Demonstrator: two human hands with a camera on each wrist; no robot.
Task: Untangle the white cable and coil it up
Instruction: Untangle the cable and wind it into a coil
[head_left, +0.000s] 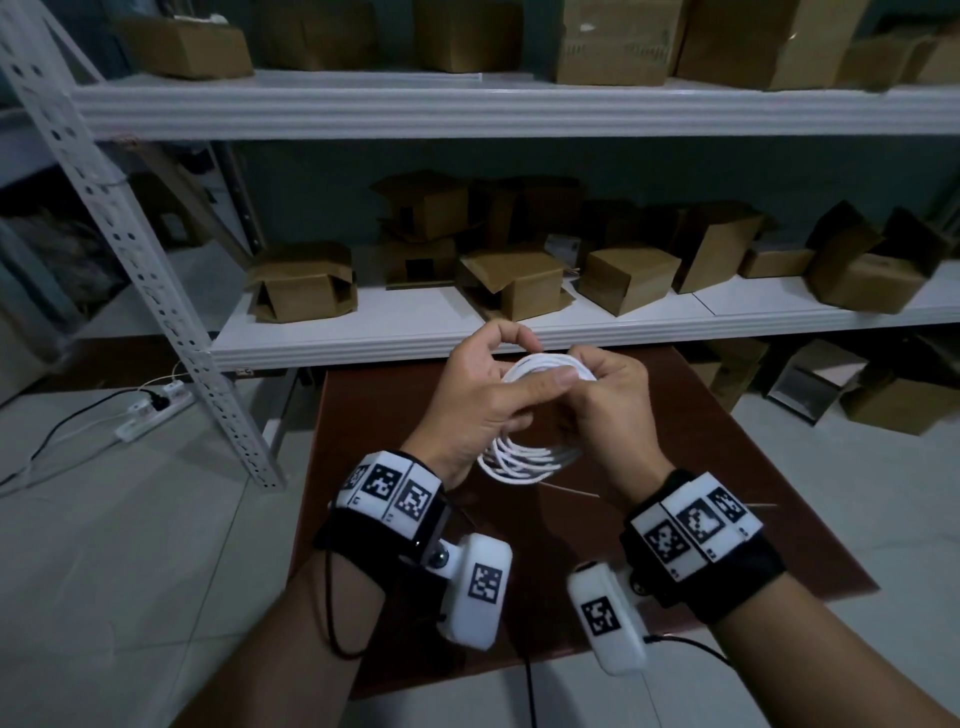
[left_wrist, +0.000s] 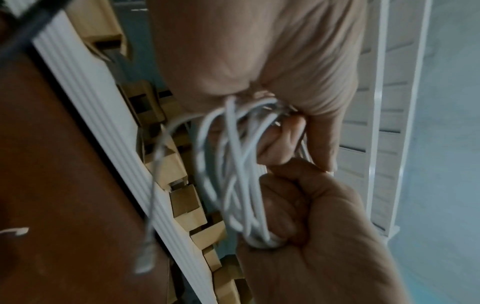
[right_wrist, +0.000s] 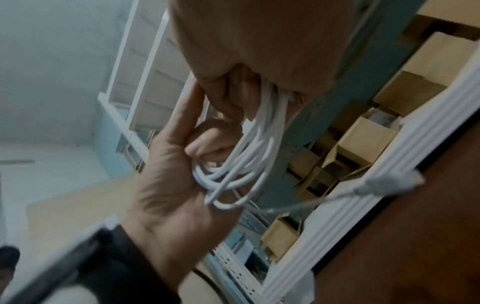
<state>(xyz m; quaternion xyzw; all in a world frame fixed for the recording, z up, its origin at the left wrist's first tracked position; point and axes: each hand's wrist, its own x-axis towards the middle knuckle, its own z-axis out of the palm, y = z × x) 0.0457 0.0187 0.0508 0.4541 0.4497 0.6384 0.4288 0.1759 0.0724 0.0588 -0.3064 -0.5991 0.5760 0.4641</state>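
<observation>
The white cable (head_left: 525, 459) is wound into a coil of several loops and is held in the air above the brown table (head_left: 395, 561). My left hand (head_left: 485, 382) grips the coil's left side, with its thumb laid across the top. My right hand (head_left: 613, 402) grips the right side with curled fingers. In the left wrist view the loops (left_wrist: 233, 164) run between my left hand (left_wrist: 259, 61) and my right hand (left_wrist: 324, 236), and a free connector end (left_wrist: 145, 259) hangs down. The right wrist view shows the coil (right_wrist: 246, 160) and the same connector end (right_wrist: 389, 181) trailing off.
A white shelf (head_left: 363, 325) carrying open cardboard boxes (head_left: 304, 280) stands just beyond the table. A perforated metal upright (head_left: 156, 291) leans at the left. A power strip (head_left: 150, 408) with black leads lies on the tiled floor. More boxes sit at the right (head_left: 893, 400).
</observation>
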